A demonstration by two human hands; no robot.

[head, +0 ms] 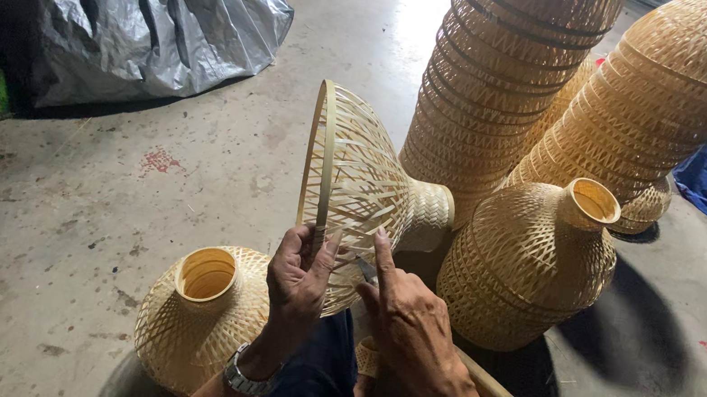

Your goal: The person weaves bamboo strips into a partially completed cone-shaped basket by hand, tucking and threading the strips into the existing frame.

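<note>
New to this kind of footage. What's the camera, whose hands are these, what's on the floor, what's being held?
There is no machine here: a person works with two bare hands, and the one picture comes from a camera on their head, looking down. The left hand, with a wristwatch, pinches the rim of a woven bamboo shade that is held on its side. The right hand holds a wooden-handled tool; its index finger points up against the weave. On the concrete floor stand two finished shades, one near the left arm and one to the right. Behind them are tall stacks of shades, and a grey tarp bundle lies far left.
</note>
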